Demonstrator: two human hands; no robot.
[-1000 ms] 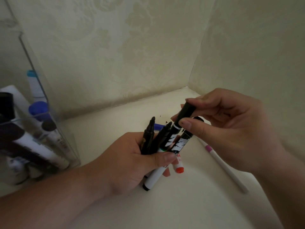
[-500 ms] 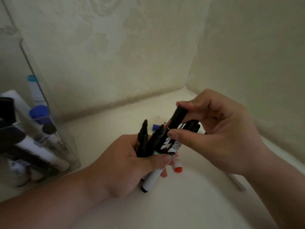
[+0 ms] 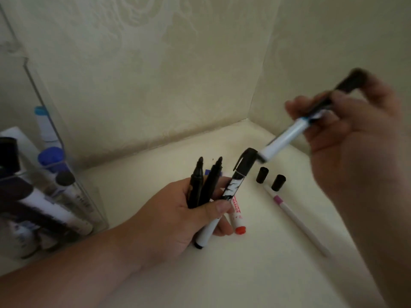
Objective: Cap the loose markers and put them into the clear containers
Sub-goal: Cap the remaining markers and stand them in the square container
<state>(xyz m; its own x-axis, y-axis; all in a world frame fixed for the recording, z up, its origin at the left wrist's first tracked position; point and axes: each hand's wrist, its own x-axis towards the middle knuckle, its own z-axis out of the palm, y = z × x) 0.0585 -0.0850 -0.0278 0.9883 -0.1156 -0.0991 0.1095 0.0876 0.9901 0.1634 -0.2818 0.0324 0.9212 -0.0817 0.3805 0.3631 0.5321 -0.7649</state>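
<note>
We list two bare hands, each with a bare forearm.
Item one: left hand [image 3: 178, 207], the one nearer the clear container [image 3: 99, 207]. Thumbnail [image 3: 220, 206] short, plain, rounded. Left forearm [image 3: 77, 270] uncovered as far as we see it.
Item two: right hand [image 3: 347, 138], well apart from the container. Outline smeared by blur, so we cannot read the nails. Right forearm [image 3: 389, 241] likewise uncovered.
</note>
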